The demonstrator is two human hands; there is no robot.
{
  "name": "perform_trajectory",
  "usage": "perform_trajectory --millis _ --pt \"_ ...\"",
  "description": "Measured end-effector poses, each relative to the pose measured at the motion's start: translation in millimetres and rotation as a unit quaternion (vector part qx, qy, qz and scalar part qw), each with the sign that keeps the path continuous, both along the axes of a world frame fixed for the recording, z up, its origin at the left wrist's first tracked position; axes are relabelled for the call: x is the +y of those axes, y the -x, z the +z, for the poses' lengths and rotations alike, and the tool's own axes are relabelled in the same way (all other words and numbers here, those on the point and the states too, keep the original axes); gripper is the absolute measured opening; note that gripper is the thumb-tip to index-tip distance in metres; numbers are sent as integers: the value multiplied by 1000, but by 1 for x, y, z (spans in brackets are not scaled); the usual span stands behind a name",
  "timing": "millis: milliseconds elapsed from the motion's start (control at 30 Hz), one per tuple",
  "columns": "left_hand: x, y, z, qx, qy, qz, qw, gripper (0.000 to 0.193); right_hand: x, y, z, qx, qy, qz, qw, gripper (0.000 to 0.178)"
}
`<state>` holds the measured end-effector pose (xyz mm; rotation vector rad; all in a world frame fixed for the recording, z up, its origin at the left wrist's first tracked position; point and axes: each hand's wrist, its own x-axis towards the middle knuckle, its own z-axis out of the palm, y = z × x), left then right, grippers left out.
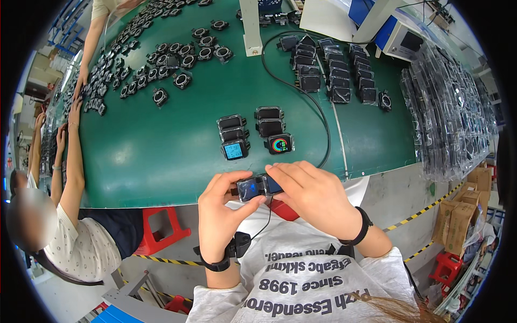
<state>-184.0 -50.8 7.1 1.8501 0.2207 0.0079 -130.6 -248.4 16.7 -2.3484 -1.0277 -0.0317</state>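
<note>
Close to my body, at the table's near edge, my left hand (223,207) is closed on a square smartwatch (249,189) in clear film, its dark screen showing a small blue glow. My right hand (315,196) grips a second square smartwatch (273,184) right beside it; the fingers hide much of that one. Just beyond my hands lie two short rows of wrapped smartwatches. The left row's nearest watch (233,151) has a lit pale-blue screen. In the right row, the nearest watch (279,144) shows coloured rings, and those behind it are dark.
Three rows of dark watches (339,75) lie at the back right, near stacked clear trays (452,118). Many round-faced watches (183,79) spread over the green table (161,145) at left, where co-workers' arms (75,145) reach. A black cable (323,116) loops across the table from a white post (251,32).
</note>
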Motion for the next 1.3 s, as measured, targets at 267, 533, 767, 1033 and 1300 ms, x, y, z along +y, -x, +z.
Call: perform_trajectory --millis 267,533,767,1033,1300 --pt "2 1 -2 39 27 26 999 44 1 6 3 -80 59 -26 995 58" --pt "7 -4 -23 -78 149 89 982 34 -2 -14 9 21 -35 -97 994 50" --pt "12 -26 -25 -101 -155 59 981 21 -7 -48 -2 -92 67 -50 992 48" --pt "11 -34 -36 -130 -251 90 955 31 -12 -64 0 -69 63 -46 995 48" --pt "8 -33 -41 -157 -264 106 946 40 -78 -133 -8 -163 69 -178 968 51"
